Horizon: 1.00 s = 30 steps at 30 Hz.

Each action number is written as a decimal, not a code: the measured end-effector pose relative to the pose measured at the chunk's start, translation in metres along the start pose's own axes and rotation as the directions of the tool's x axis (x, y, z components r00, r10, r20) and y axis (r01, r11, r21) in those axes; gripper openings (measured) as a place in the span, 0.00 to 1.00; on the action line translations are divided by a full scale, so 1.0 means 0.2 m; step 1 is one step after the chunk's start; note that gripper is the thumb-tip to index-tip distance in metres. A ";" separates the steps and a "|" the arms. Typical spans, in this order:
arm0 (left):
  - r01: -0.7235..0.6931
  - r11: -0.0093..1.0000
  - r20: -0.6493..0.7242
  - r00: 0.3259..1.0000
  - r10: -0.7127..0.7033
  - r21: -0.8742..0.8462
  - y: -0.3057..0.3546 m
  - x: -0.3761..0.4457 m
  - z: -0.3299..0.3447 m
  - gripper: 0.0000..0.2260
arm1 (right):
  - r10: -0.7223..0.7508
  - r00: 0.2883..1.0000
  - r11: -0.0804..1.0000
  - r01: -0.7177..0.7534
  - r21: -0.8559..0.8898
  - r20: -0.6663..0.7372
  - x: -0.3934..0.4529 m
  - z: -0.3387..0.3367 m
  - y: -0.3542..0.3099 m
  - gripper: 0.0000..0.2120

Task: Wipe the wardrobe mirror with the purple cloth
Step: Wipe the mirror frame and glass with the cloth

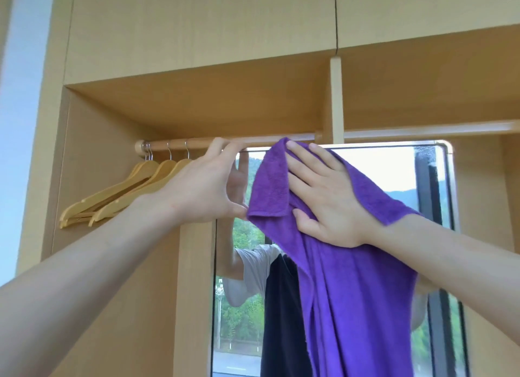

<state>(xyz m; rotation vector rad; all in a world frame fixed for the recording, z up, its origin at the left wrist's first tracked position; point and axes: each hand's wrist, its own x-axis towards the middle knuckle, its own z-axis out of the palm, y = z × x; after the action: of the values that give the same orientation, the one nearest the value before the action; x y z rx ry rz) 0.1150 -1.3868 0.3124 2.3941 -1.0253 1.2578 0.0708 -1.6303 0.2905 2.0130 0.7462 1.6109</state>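
The purple cloth [351, 278] is found spread against the upper part of the wardrobe mirror [394, 174], its top fold reaching just below the mirror's top edge and its length hanging down the glass toward the bottom of the view. The right hand [323, 199] is laid flat on the cloth with fingers straight and spread, pressing it to the glass; nothing is clenched in it. The left hand [202, 188] is raised at the mirror's upper left corner, fingers extended along the frame's top edge and the thumb touching the cloth's left hem; whether the frame is actually grasped cannot be told, as the fingertips are partly hidden. A wooden clothes rail [225, 143] is noted just above the mirror's top edge, with several wooden hangers [126, 190] hung at its left end inside the wardrobe [197, 38]. A reflection of the person's arm, a grey sleeve and a window with green trees is seen in the glass.
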 end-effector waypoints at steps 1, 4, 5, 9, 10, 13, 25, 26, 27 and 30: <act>-0.027 0.999 -0.007 1.000 0.026 -0.045 -0.01 0.00 0.01 0.50 | -0.002 1.000 1.000 0.003 0.024 -0.015 0.05 0.03 -0.04 0.33; -0.126 0.975 -0.019 0.992 0.125 -0.183 -0.07 -0.01 0.02 0.54 | 0.023 0.998 0.998 -0.020 0.059 -0.055 0.14 0.11 -0.15 0.34; -0.145 0.968 -0.007 0.989 0.146 -0.205 -0.09 -0.01 0.02 0.55 | 0.032 0.998 0.998 -0.029 0.055 -0.060 0.16 0.13 -0.18 0.34; -0.164 0.961 0.056 0.982 0.180 -0.223 -0.12 0.00 -0.01 0.54 | -0.005 1.000 0.999 0.006 0.033 -0.013 0.15 0.11 -0.17 0.33; -0.161 0.962 0.068 0.981 0.180 -0.220 -0.13 0.00 -0.01 0.53 | -0.017 1.000 1.000 0.017 0.020 0.014 0.14 0.09 -0.15 0.32; -0.132 0.976 0.105 0.983 0.151 -0.174 -0.13 -0.01 -0.03 0.56 | 0.047 0.997 0.998 -0.045 -0.039 0.057 0.07 0.02 -0.10 0.32; 0.064 0.758 0.088 0.996 -0.009 -0.650 -0.19 0.01 -0.05 0.47 | 0.286 0.956 0.957 -0.288 -0.023 -0.070 0.12 0.10 -0.27 0.33; 0.063 0.730 0.089 0.996 -0.003 -0.680 -0.19 0.01 -0.04 0.46 | 0.265 0.961 0.964 -0.267 -0.014 -0.074 0.16 0.12 -0.29 0.33; 0.055 0.708 0.087 0.996 0.009 -0.704 -0.18 0.00 -0.04 0.44 | 0.248 0.966 0.968 -0.249 -0.009 -0.075 0.20 0.14 -0.31 0.33; 0.056 0.645 0.091 0.996 0.021 -0.762 -0.18 0.00 -0.02 0.41 | 0.232 0.970 0.973 -0.232 0.014 -0.072 0.29 0.20 -0.37 0.35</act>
<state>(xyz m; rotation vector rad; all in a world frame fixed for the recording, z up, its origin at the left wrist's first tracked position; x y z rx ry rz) 0.1358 -1.3586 0.3181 1.7696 -1.2338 0.5049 0.1107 -1.5374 0.2760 2.1200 0.5572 1.8227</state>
